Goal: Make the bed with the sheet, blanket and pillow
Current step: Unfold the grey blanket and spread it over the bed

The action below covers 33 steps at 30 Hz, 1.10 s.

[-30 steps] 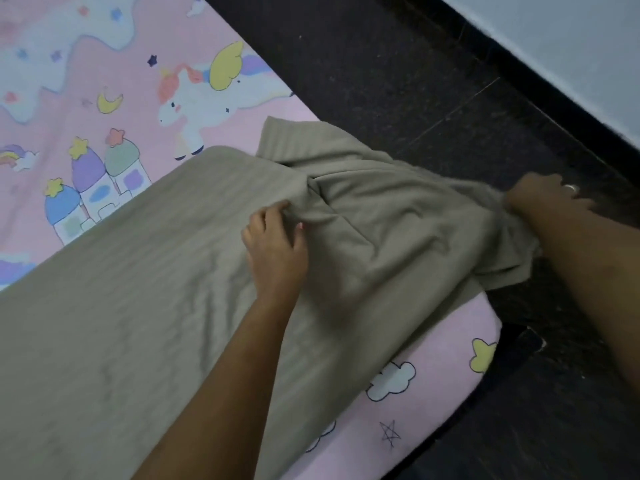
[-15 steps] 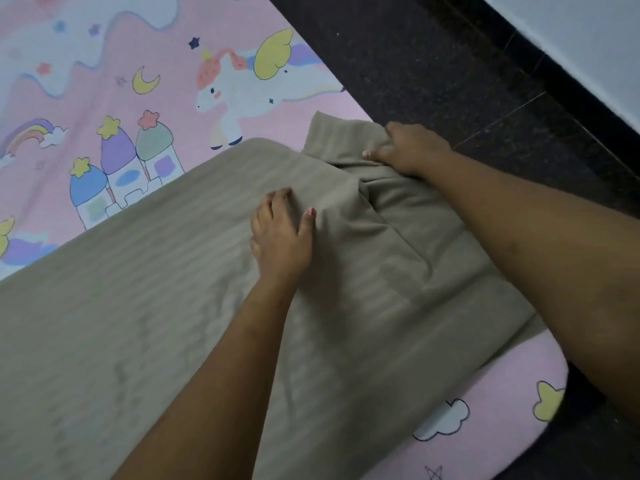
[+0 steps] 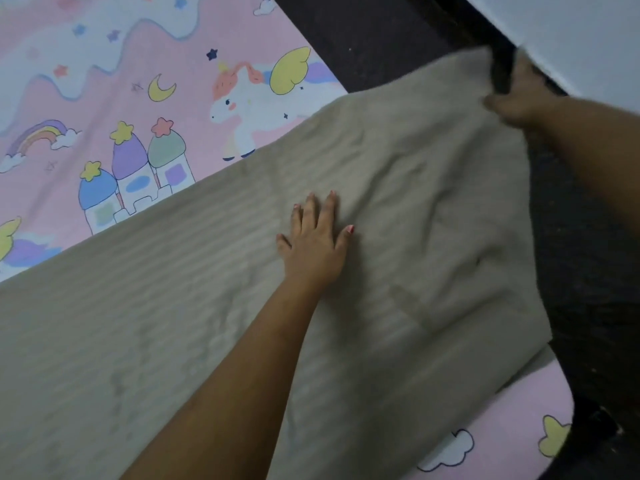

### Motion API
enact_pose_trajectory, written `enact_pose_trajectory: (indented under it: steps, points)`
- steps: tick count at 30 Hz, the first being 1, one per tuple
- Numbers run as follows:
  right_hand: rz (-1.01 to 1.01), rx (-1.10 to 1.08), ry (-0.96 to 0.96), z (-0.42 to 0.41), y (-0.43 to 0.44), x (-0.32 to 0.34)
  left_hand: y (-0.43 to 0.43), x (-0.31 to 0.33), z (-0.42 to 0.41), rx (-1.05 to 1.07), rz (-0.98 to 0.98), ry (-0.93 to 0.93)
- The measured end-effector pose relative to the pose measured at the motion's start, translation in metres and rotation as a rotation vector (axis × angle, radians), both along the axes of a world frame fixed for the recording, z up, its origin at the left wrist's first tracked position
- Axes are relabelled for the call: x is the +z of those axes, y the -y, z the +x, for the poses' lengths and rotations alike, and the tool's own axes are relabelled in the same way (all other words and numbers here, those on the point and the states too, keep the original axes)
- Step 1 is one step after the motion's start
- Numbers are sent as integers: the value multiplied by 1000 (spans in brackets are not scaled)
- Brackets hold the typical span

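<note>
Your left hand [image 3: 313, 237] lies flat on the blanket [image 3: 398, 168], fingers straight and slightly spread, palm down, holding nothing.

Your right hand [image 3: 516, 105] has its fingers curled round the blanket's far corner. The corner is held out past the bed's edge, over the floor [image 3: 381, 29] and close to the wall [image 3: 571, 36]. The view is blurred here, so the exact grip can't be read.

The blanket is beige with faint stripes. It runs diagonally across the sheet [image 3: 104, 98] and is creased between your two hands.

The sheet is pink with a unicorn, castle and rainbow print. It shows above the blanket and at the lower right corner.
</note>
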State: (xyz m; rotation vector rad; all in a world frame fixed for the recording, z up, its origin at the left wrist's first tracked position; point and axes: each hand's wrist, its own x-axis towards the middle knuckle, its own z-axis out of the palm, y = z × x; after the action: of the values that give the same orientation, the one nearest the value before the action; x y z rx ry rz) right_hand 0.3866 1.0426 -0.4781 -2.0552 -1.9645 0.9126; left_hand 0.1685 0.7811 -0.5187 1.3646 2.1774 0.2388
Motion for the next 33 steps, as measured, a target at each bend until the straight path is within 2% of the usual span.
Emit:
enact_pose_trajectory:
  steps: [2,5,10,13,17,22,24,26,29,33]
  points:
    - [-146,97,-30,-13,20,-17,-10,-5,0,-24,-78,10]
    - [-234,105,-139,-34,60,-40,-19,-13,-5,-65,-181,-18]
    - [-153,161,-229,-33,136,-53,-26,-17,-13,-111,-274,-50]
    - [-130,177,-164,-1,177,-51,-23,-8,-6,-93,-231,-114]
    - [-216,-11,-79,53,223,-44,12,-1,30,-40,-41,-164]
    - [-513,-307,86,112,255,-50,125,-9,119,-317,79,-121]
    - [-622,-388,50,126,265,-49,162,-10,143,-322,65,-91]
    - [-659,-487,-136,131,273,-42,178,-8,152,-343,36,-132]
    - [-522,-581,-425,124,283,-33,174,3,153,-397,92,-153]
    - [-241,-530,-401,105,302,-21,159,13,151,-452,326,-85]
